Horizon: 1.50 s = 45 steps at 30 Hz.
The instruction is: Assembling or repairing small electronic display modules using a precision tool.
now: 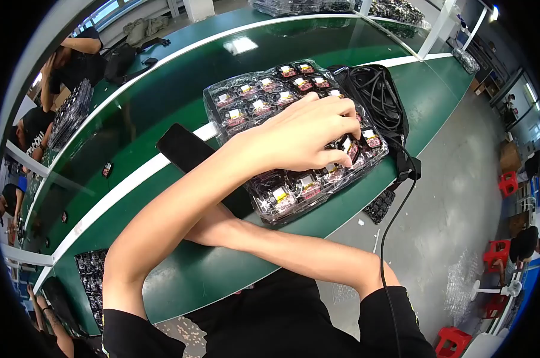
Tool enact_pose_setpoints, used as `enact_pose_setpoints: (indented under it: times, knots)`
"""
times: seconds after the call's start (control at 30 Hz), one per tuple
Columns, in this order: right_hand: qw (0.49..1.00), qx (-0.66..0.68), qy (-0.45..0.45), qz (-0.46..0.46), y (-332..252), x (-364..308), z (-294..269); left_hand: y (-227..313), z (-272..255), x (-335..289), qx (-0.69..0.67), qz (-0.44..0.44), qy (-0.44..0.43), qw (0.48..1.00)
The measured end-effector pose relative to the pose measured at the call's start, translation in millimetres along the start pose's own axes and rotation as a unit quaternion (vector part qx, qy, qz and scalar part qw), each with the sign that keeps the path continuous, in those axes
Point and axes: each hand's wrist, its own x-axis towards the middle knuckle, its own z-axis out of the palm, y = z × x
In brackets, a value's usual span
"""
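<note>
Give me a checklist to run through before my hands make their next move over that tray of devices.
1. Left hand at the clear blister tray: ok, it is over the tray's right part, thumb and fingers at one small black device.
2. Firm hold on that device: cannot tell, the fingers partly cover it.
3. Right hand in sight: not ok, mostly hidden behind the left forearm.
4. Forearms uncrossed: not ok, the left passes over the right.
5. Black cable clear of the right arm: cannot tell, it crosses the elbow in this view, but contact is unclear.
</note>
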Motion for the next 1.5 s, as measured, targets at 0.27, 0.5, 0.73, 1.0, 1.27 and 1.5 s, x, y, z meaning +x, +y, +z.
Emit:
enact_pose_setpoints:
  times: [0.27,0.5,0.73,1.0,1.27,1.5]
  knots:
    - [0.998,-0.063,-0.003,0.017,0,3,6,2,2,-21,0.011,0.039,0.094,0.995]
    - [0.993,-0.075,0.074,-0.050,-6,-2,0,-34,-72,-177,0.077,-0.160,0.238,0.955]
    - [0.992,-0.072,0.076,-0.066,-7,-1,3,-59,-93,-374,0.251,-0.513,0.202,0.796]
    - [0.995,-0.060,0.075,-0.035,-17,3,1,-73,-65,-427,0.166,-0.504,0.268,0.804]
    - [0.994,-0.020,0.105,0.023,-17,6,-1,-72,-81,-422,0.184,-0.492,0.167,0.834]
    - [0.995,-0.004,0.095,0.016,-20,4,0,-93,-118,-421,-0.001,-0.511,0.084,0.855]
